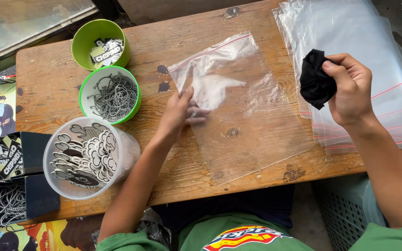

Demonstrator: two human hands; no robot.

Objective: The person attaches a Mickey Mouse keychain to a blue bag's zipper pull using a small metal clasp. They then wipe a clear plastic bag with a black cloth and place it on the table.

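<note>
A clear zip bag [247,111] with a red seal line lies flat on the wooden table [52,83]. My left hand [177,114] rests at the bag's left edge, its fingers partly under the plastic. Off to the right, my right hand [350,88] is raised above a stack of clear bags [373,56] and is closed on a bunched black cloth [316,79].
At the left stand a green bowl with printed tags [102,44], a green-rimmed bowl of ball chains [112,95] and a clear tub of cloud-shaped charms [87,155]. Two dark boxes [15,179] sit at the table's left corner. A grey basket [345,214] is below right.
</note>
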